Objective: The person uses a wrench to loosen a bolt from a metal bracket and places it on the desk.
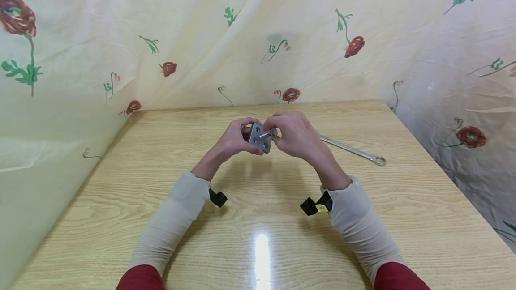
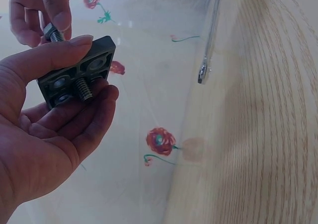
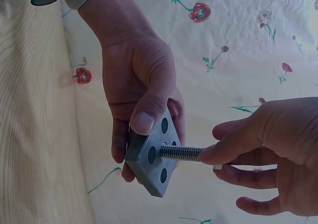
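Observation:
My left hand grips a square grey metal plate by its edges, thumb on one side and fingers on the other. Several round holes run through the plate, seen closely in the right wrist view. A threaded bolt passes through its middle, and the tip pokes out on the far side in the left wrist view. With thumb and fingertips my right hand pinches the bolt's head end. Both hands are raised over the table.
A long combination wrench lies on the wood-grain table, to the right of my right hand. Flowered cloth hangs behind the table and along both sides. Black wrist cameras sit at both cuffs.

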{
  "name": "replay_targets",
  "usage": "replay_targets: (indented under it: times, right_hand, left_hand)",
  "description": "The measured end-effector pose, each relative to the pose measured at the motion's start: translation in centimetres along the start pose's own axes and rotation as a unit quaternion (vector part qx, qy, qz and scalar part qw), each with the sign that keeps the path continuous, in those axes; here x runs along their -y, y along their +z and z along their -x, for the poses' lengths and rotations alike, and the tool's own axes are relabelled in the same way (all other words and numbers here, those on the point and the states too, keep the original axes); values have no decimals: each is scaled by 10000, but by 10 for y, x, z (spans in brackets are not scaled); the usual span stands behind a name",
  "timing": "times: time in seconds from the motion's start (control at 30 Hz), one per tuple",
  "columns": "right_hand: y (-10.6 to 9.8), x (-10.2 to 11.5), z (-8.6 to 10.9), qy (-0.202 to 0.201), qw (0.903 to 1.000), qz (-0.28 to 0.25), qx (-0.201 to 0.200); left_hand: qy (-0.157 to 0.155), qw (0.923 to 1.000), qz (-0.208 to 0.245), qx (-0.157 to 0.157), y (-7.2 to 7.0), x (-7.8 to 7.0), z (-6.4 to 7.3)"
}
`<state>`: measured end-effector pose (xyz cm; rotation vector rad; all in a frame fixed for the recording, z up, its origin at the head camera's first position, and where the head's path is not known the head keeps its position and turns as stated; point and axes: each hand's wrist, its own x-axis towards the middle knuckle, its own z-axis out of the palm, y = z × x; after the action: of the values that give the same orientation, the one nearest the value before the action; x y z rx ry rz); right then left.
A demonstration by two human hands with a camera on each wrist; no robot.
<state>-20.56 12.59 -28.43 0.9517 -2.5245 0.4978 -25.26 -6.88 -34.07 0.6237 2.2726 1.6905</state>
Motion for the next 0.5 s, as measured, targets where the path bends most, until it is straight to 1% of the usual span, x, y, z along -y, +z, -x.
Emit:
replay_targets:
  times: [0.17, 0.3, 0.4, 0.5]
  right_hand:
    - [2, -1, -1, -331, 9994, -98, 8]
    - [3, -2, 0, -434, 9990, -66, 59]
    - [3, -2, 0, -290, 9995, 92, 97]
    - [1, -2, -1, 114, 9993, 247, 242]
  left_hand:
    - [23, 10000, 14, -16, 0, -2, 1]
    - [35, 10000, 20, 3, 0, -2, 1]
    - [17, 10000, 8, 27, 0, -1, 0]
    - [12, 10000, 7, 33, 0, 0, 0]
